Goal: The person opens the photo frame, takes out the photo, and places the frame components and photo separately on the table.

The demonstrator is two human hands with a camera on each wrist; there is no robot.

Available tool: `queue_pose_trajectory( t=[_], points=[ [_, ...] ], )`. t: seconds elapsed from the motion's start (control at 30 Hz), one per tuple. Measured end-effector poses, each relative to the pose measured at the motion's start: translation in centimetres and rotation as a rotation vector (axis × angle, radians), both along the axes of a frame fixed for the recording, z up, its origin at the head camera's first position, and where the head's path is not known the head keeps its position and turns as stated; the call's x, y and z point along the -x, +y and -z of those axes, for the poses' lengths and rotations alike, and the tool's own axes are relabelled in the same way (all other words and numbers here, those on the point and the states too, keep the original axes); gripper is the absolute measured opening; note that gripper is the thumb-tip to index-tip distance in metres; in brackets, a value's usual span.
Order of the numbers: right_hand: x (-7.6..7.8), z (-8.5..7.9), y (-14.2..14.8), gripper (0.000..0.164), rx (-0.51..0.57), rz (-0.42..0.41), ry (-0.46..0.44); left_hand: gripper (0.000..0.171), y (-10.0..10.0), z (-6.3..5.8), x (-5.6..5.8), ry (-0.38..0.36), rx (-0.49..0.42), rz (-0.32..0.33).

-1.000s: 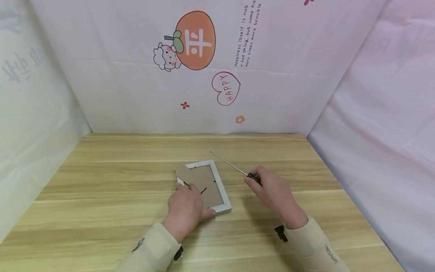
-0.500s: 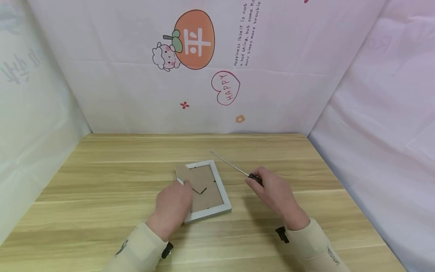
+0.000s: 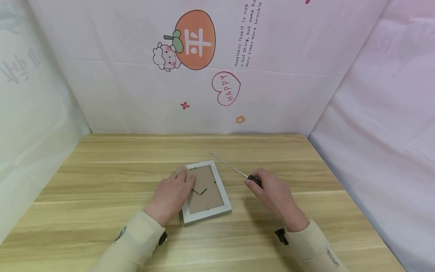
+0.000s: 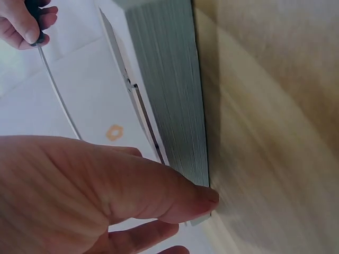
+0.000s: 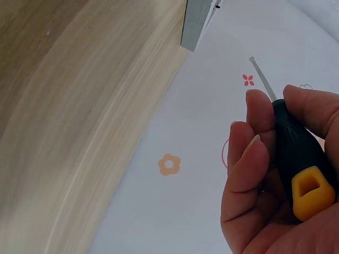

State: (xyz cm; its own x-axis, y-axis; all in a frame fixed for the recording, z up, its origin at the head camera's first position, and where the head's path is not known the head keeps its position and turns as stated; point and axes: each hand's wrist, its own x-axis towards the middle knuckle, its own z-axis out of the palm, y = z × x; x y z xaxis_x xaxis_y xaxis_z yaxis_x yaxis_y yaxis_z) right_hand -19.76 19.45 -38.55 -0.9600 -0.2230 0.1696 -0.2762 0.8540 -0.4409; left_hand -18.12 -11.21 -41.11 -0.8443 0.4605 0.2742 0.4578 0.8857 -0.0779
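A picture frame (image 3: 222, 192) with a pale grey rim lies back side up on the wooden table, its brown backing board (image 3: 204, 202) showing. My left hand (image 3: 171, 196) holds the frame's left side. The thumb (image 4: 185, 198) presses on the outer edge in the left wrist view, while the fingers lie over the back. Those fingers mostly cover a cardboard stand flap at the upper left. To the right, my right hand (image 3: 276, 192) grips a screwdriver (image 5: 296, 143) by its dark handle with a yellow end. Its thin metal shaft points up and left, apart from the frame.
Small dark tabs sit along the inner rim of the frame, and a black bent piece (image 3: 201, 193) marks the backing. White printed cloth (image 3: 272, 94) stands behind the wooden table (image 3: 102, 181) and at both sides.
My left hand has shifted from the near part of the frame to its left side, and its fingers have spread over the stand flap. The right hand and screwdriver have stayed nearly still.
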Motion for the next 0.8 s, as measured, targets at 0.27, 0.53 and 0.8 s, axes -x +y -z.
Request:
queue_pose_trajectory(
  t=[0.27, 0.53, 0.8],
  points=[
    [0.2, 0.3, 0.1, 0.032, -0.013, 0.001, 0.007, 0.042, 0.1, 0.7, 1.3, -0.025, 0.054, 0.015],
    [0.2, 0.2, -0.1, 0.033, -0.015, -0.009, 0.007, 0.051, 0.2, 0.0, 1.5, -0.093, 0.078, 0.014],
    [0.3, 0.5, -0.2, 0.033, -0.009, -0.011, 0.000, 0.045, 0.5, -0.6, 1.3, -0.144, 0.075, -0.017]
  ],
)
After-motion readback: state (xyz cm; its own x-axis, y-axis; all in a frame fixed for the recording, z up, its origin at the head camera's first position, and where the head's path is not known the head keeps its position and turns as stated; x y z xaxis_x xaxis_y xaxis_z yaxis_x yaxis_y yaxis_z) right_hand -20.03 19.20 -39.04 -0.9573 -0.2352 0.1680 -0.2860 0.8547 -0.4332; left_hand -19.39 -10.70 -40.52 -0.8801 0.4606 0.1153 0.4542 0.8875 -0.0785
